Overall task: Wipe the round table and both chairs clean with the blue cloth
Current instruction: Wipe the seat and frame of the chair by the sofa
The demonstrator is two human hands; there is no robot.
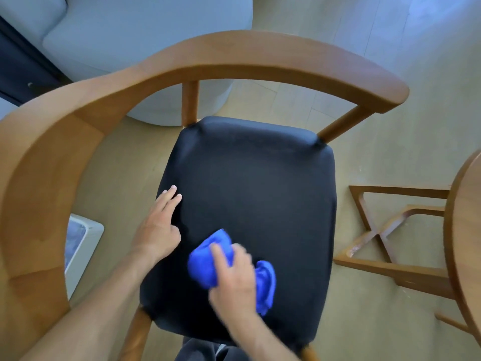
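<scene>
We've got the bunched blue cloth (208,267) under our right hand (234,274), fingers seemingly curled on it (blurry), near the front of the wooden chair's black padded seat (255,183). Left hand (158,225) rests flat, fingers together, bracing; best work back in 1 overlapping pass.

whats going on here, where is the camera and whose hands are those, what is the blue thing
There is no machine here: a person wears a wide-angle camera on the head, so the one picture looks down at their own two bare hands. Below is a wooden chair with a curved back and a black seat. The right hand grips a blue cloth and presses it on the near part of the seat; the hand is blurred, which suggests wiping. The left hand rests on the seat's left edge with straight fingers and holds nothing. At the right edge you see part of the round table and its crossed base. A grey sofa stands behind the chair.
</scene>
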